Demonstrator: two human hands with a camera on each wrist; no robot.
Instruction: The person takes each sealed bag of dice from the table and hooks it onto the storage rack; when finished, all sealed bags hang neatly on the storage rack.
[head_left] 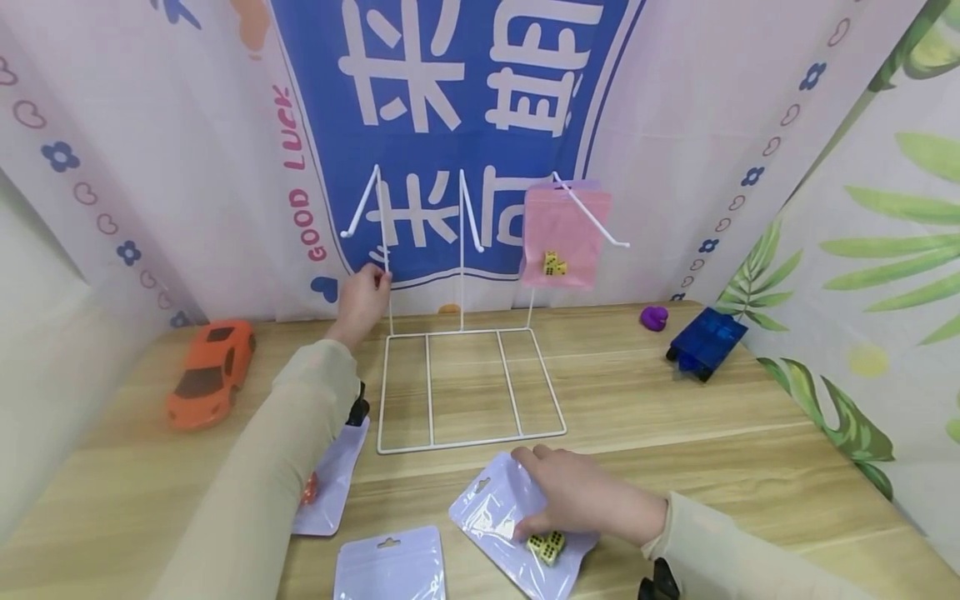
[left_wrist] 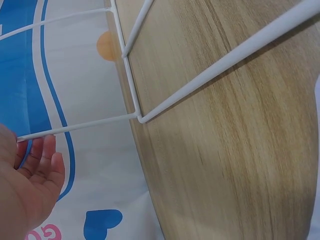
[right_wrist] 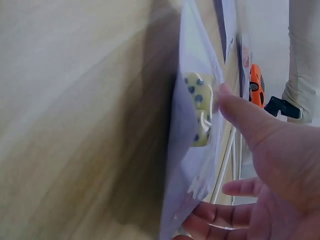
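A white wire display rack (head_left: 472, 442) stands on the wooden table, with hooks reaching forward at its top. My left hand (head_left: 363, 302) pinches its left upright rod (left_wrist: 95, 123) partway up, fingers curled behind the rod. In front of the rack, my right hand (head_left: 581, 493) grips a lilac zip pouch (head_left: 486, 504) holding yellow dice (head_left: 546, 547). In the right wrist view the thumb (right_wrist: 245, 112) presses the pouch's face near the dice, while the other fingers bend around its edge. A pink pouch (head_left: 570, 225) with yellow dice hangs from the right hook.
Another lilac pouch (head_left: 390, 567) lies at the front edge of view. One more pouch (head_left: 333, 492) with something red inside lies partly under the left forearm. An orange toy car (head_left: 213, 371) is at left; a purple rubber duck (head_left: 654, 317) and blue toy car (head_left: 707, 342) are at right.
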